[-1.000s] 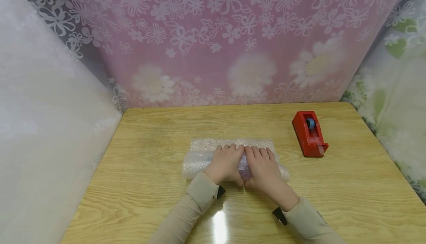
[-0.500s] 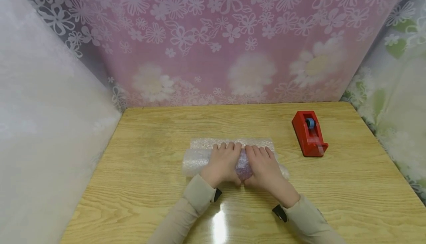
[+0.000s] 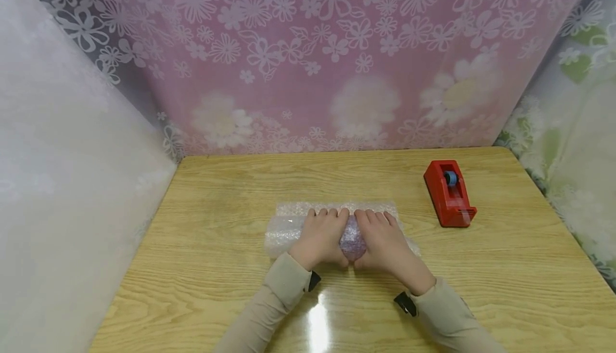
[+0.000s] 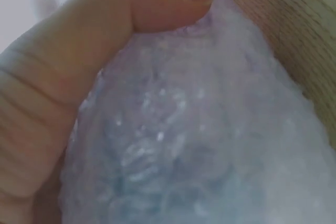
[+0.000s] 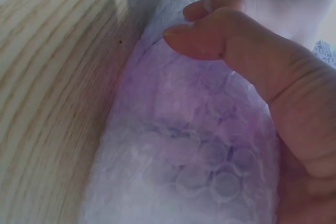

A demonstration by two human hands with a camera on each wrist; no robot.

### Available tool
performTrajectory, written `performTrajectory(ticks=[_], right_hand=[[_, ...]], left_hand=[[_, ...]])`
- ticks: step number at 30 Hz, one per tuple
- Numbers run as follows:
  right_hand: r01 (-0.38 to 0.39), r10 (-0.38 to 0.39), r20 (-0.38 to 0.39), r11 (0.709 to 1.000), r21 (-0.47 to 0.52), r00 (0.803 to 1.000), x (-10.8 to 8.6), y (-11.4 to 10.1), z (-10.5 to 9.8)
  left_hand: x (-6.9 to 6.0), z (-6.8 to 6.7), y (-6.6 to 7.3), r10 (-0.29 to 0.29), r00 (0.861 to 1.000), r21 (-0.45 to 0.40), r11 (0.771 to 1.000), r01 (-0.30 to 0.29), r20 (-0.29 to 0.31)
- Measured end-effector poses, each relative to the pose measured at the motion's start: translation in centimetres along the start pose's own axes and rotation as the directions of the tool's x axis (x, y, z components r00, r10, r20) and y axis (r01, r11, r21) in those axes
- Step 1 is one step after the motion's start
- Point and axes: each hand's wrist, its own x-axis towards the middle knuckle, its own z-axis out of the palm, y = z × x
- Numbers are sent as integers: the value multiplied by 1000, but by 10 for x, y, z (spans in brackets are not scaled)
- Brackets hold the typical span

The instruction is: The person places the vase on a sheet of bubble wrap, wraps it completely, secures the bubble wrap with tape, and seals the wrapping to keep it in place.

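Here in the lower middle of the head view, both hands are on the bubble-wrap roll (image 3: 284,235), which lies sideways on the wooden table (image 3: 216,192)! The left hand (image 3: 321,238) grips it left of centre, fingers over the far side, thumb on the near side; the right hand (image 3: 385,243) matches it just to the right, and the two sit close together. Between them, look, a purple patch (image 3: 353,242) shows through the clear bubbles! A flat strip of bubble wrap (image 3: 332,207) reaches out past the fingertips, toward the top of the frame. Down at the right wrist camera, the thumb presses across the purple stretch, with the other thumb just beyond, upper right of the frame. And over at the right of the head view stands a red tape dispenser (image 3: 447,198), well apart from the hands
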Motion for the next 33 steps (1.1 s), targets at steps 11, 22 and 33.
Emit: performTrajectory(ticks=[11, 22, 33], right_hand=[[1, -6, 74, 998, 66, 997, -2, 1, -5], [-33, 0, 197, 986, 166, 980, 1, 8, -13], [-12, -32, 249, 985, 171, 968, 7, 13, -16]], left_hand=[[0, -2, -6, 52, 998, -74, 996, -49, 34], [-2, -8, -8, 82, 995, -160, 985, -71, 63], [5, -5, -15, 107, 989, -246, 966, -78, 104]])
